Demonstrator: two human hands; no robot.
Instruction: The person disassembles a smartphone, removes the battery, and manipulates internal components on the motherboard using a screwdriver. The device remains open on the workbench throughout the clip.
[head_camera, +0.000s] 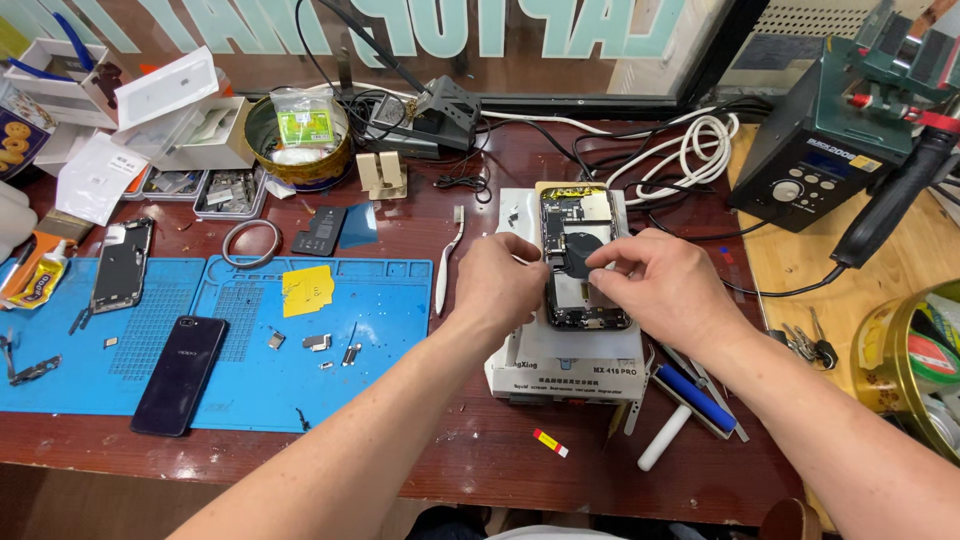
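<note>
Opened phone (577, 255), dark circular coil exposed

Two bare forearms enter from bottom edge, one lower centre-left, one lower right. No sleeves, no gloves, no watch or wristband visible. Left hand (497, 283) centre frame: no rings seen, nails short. Right hand (668, 290) just right of centre: fingers bare too, no rings. Dark clothing w/ pale strip at bottom centre, too cropped to ID.

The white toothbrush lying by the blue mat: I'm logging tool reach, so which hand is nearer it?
Left. The left hand sits just right of the white toothbrush; the right hand is farther right, beyond the opened phone.
</note>
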